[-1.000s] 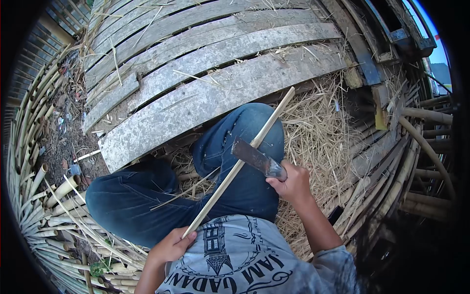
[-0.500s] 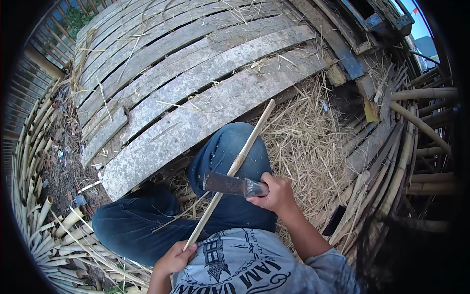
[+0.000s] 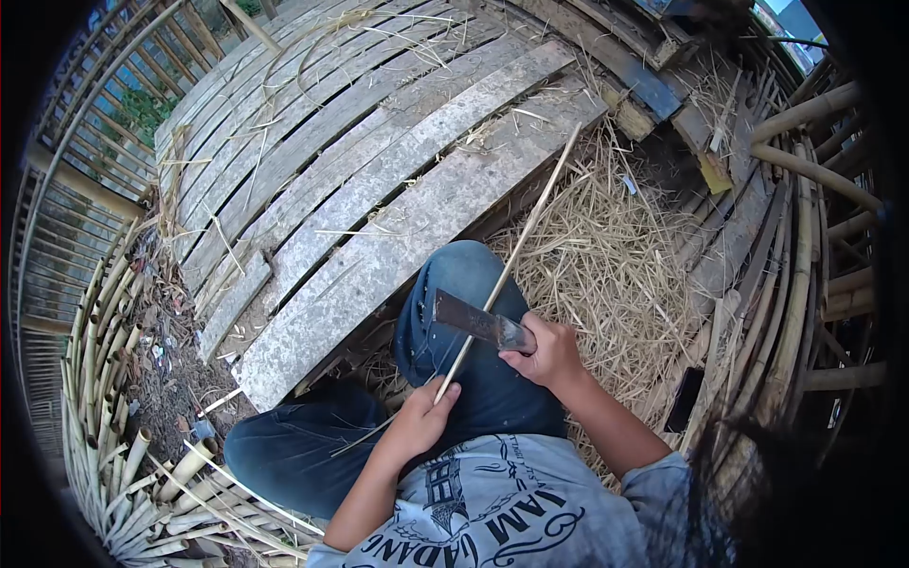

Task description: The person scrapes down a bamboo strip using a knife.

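Note:
My right hand (image 3: 546, 350) is closed around the handle of a broad, square-ended knife (image 3: 466, 315) with a dark, worn blade. That blade lies across a long bamboo strip (image 3: 524, 237) above my raised knee. Lower down, my left hand (image 3: 428, 409) grips the same strip between thumb and fingers near its bottom end. From there the strip slants up and right, past the knee, its far tip near the edge of the slatted platform. Where blade and strip cross, I cannot tell whether the edge bites in.
A slatted wooden platform (image 3: 379, 227) fills the area in front. Pale shavings (image 3: 615, 284) cover the ground at right, with a dark phone-like object (image 3: 684, 399) beside them. Cut bamboo poles (image 3: 99, 379) are stacked at left, and more bamboo (image 3: 791, 312) stands along the right side.
My left hand has moved up and right with the strip, closer to the knife. The strip's far tip reaches further up and right, and it looks narrower. The knife is slightly further right.

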Demonstrator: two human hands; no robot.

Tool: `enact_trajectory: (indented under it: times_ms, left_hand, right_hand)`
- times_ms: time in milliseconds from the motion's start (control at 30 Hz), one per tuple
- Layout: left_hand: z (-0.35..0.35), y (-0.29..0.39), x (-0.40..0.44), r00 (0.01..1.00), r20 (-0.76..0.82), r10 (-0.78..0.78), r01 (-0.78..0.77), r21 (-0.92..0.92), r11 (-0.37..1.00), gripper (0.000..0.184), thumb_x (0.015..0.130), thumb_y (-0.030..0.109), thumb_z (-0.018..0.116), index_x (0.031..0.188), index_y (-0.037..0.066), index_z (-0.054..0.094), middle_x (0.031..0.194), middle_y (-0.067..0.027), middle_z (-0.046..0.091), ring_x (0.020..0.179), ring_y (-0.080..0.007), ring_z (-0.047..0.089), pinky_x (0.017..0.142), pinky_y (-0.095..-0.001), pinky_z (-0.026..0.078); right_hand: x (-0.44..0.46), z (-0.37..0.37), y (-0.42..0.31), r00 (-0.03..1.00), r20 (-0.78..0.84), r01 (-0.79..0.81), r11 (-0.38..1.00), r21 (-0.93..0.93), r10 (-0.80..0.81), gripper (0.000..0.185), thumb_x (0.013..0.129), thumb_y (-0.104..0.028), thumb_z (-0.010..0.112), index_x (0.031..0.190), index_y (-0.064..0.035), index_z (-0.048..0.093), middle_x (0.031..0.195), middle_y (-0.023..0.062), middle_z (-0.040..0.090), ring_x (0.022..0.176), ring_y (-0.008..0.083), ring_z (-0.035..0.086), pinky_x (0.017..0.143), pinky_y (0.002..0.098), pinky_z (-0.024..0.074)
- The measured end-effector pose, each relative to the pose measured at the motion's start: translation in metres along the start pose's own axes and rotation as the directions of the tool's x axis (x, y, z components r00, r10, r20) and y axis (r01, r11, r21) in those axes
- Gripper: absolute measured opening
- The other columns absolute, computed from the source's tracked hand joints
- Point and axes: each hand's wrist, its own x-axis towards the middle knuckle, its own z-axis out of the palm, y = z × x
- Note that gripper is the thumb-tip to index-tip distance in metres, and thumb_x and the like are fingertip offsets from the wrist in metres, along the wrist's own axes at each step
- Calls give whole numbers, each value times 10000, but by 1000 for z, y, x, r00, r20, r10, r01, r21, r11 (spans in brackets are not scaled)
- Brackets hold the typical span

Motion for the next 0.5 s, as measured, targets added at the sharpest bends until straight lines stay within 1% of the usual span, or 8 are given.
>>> enact_trajectory:
  times_ms: [33, 100, 133, 200, 233, 300, 433, 500]
  left_hand:
    - [-3, 5, 4, 1000, -1, -1, 1, 16, 1000, 295, 985, 257, 494, 872, -14, 522, 616, -92, 474, 581, -189, 496, 579, -351, 410]
    - [-9, 13, 13, 962, 189, -197, 248, -299, 921, 267, 986, 282, 511, 929, 22, 538, 615, -18, 458, 532, -107, 455, 522, -282, 393]
    - [-12, 11, 13, 962, 189, -197, 246, -288, 926, 267, 986, 282, 511, 929, 22, 538, 615, -18, 458, 532, -107, 455, 522, -282, 393]
    - [-18, 6, 10, 906, 392, -160, 392, -634, 667, 237, 982, 281, 528, 1024, 48, 539, 624, 36, 433, 483, -60, 395, 465, -223, 356]
    - [-17, 3, 9, 905, 391, -166, 395, -631, 667, 237, 982, 281, 528, 1024, 48, 539, 624, 36, 433, 483, -60, 395, 465, -223, 356]
    - [-15, 4, 3, 933, 345, -106, 310, -615, 725, 232, 981, 267, 531, 1044, 43, 532, 603, 47, 387, 454, -54, 372, 419, -224, 331]
    - [-20, 10, -5, 923, 368, -113, 322, -577, 750, 226, 983, 251, 533, 1036, 31, 534, 583, 55, 348, 445, -42, 360, 407, -210, 301]
    - [-22, 4, -4, 867, 489, -101, 395, -547, 738, 247, 1005, 277, 485, 977, 36, 524, 567, 63, 303, 427, -36, 299, 390, -205, 257]
  right_hand:
    - [0, 0, 3, 1000, -7, 9, 1000, 11, -9, 585, 720, -631, 692, 711, -83, 488, 497, 80, 523, 480, 294, 604, 450, 394, 473]
    - [1, -4, 3, 1000, 11, 15, 999, 36, -16, 557, 723, -598, 709, 715, -84, 495, 489, 75, 525, 487, 298, 612, 456, 394, 480]
    - [3, -5, 1, 1000, 0, 13, 999, 40, -13, 557, 723, -598, 709, 715, -84, 495, 489, 75, 525, 487, 298, 612, 456, 394, 480]
    - [3, -6, -1, 1000, 30, -8, 1000, 6, 8, 548, 725, -591, 711, 717, -85, 500, 500, 78, 541, 500, 304, 620, 459, 398, 484]
    - [4, -7, -2, 999, 31, -10, 1000, 12, 10, 548, 725, -591, 711, 717, -85, 500, 500, 78, 541, 500, 304, 620, 459, 398, 484]
    - [5, -7, -3, 996, 58, -67, 998, 21, 65, 543, 728, -587, 711, 718, -84, 505, 504, 85, 548, 507, 310, 623, 460, 402, 486]
    - [6, -6, -1, 995, 66, -82, 995, 53, 79, 557, 745, -592, 687, 701, -66, 509, 520, 119, 523, 519, 335, 603, 477, 392, 457]
    - [5, -4, 2, 996, 56, -74, 994, 79, 70, 557, 746, -589, 687, 701, -64, 508, 518, 118, 519, 521, 333, 603, 480, 392, 457]
